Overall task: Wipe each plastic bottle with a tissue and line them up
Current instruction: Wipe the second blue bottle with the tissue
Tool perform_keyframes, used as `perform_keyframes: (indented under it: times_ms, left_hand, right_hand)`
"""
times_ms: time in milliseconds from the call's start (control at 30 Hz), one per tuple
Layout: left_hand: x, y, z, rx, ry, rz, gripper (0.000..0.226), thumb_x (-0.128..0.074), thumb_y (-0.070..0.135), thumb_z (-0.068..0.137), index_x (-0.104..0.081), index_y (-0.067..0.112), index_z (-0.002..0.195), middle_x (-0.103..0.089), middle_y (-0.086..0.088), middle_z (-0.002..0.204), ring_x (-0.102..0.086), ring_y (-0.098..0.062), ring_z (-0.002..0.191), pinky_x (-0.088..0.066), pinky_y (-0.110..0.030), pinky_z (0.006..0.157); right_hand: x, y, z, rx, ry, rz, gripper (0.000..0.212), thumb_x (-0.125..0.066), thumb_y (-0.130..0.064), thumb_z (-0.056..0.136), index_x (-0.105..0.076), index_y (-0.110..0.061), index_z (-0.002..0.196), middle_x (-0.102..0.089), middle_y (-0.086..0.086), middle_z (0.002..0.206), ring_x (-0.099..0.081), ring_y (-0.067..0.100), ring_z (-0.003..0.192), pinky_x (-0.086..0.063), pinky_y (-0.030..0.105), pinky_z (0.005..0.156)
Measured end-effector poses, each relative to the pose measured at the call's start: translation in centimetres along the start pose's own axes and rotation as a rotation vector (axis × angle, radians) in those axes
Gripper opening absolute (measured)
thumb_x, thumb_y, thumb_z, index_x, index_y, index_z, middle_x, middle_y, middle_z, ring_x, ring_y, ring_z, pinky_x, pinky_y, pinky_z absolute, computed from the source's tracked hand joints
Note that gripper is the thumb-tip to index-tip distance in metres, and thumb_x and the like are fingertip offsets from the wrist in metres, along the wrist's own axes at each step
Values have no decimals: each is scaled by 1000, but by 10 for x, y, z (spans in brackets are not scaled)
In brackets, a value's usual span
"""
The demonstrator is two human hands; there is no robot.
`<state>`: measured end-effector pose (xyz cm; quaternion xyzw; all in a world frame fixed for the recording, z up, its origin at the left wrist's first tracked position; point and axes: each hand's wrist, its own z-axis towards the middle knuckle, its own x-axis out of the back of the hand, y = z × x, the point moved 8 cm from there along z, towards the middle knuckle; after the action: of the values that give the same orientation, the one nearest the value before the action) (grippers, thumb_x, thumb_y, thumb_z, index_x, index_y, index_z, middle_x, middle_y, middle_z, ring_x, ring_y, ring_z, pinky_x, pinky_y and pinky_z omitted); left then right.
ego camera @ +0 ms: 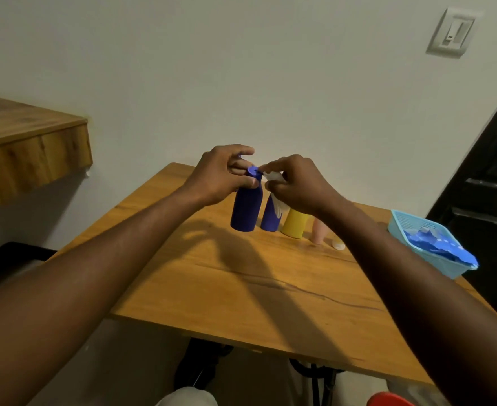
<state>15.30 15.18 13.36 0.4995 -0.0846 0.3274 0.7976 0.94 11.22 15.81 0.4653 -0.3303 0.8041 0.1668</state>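
A row of bottles stands upright at the far side of the wooden table (241,288). At the left end is a dark blue bottle (245,209); my left hand (220,174) grips its neck just below the cap. My right hand (297,183) holds a crumpled white tissue (275,186) against the cap of that bottle, with part of the tissue hanging down. Behind the tissue stands a second blue bottle (269,218), then a yellow bottle (294,222) and a pale pink bottle (319,228), partly hidden by my right wrist.
A small pale round thing (338,245) lies next to the pink bottle. A light blue plastic basket (411,230) with a blue packet in it sits at the table's right edge. A wooden shelf (30,148) juts from the wall at left. A dark door (487,200) stands at right.
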Motion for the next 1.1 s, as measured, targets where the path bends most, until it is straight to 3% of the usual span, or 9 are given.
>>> perform_keyframes:
  times_ms: [167, 300, 433, 567, 767, 933, 1100]
  left_hand:
    - [-3, -19, 32, 9, -4, 1, 71, -86, 10, 80, -55, 16, 143, -74, 2, 111, -70, -3, 95, -57, -20, 84]
    - [-14, -35, 48, 35, -11, -17, 69, -85, 8, 81, -55, 16, 143, -70, 11, 100, -68, 9, 86, -54, -12, 77]
    - [-25, -50, 57, 48, -18, -23, 66, -84, 7, 80, -57, 14, 140, -71, 9, 97, -69, 0, 90, -58, -15, 77]
    - [-30, -57, 61, 54, -27, -32, 67, -85, 8, 80, -57, 14, 141, -72, 7, 101, -70, -5, 97, -57, -23, 88]
    - [-40, -72, 61, 79, -52, -61, 66, -81, 4, 83, -55, 12, 142, -73, 4, 104, -71, -8, 101, -57, -24, 91]
    - [-43, -77, 66, 79, -60, -65, 67, -81, 5, 84, -53, 15, 145, -72, 8, 105, -69, 1, 99, -55, -13, 81]
    - [-45, -79, 69, 76, -57, -58, 69, -80, 6, 85, -52, 14, 147, -72, 5, 114, -68, -2, 101, -55, -14, 81]
  right_hand:
    - [-1, 6, 35, -28, -84, -67, 41, -60, -6, 90, -66, -11, 130, -67, 7, 129, -63, 26, 108, -55, 33, 86]
    - [-9, 16, 53, -75, -144, -98, 37, -60, -8, 92, -67, -8, 128, -69, 9, 124, -64, 26, 106, -49, 29, 80]
    - [-21, 23, 62, -102, -223, -149, 38, -57, -9, 94, -65, -7, 131, -67, 10, 126, -63, 25, 106, -47, 29, 80]
    - [-25, 25, 63, -88, -251, -191, 43, -57, -9, 94, -61, -9, 136, -64, 12, 131, -61, 25, 109, -45, 28, 82]
    - [-41, 31, 65, -103, -293, -245, 47, -57, -7, 91, -59, -12, 139, -63, 12, 130, -62, 25, 107, -45, 28, 80]
    - [-42, 32, 67, -90, -290, -268, 49, -55, -6, 92, -57, -12, 141, -62, 13, 131, -61, 26, 110, -45, 28, 83]
    - [-43, 37, 69, -99, -291, -261, 51, -57, -5, 91, -56, -12, 142, -65, 13, 129, -63, 26, 109, -45, 28, 81]
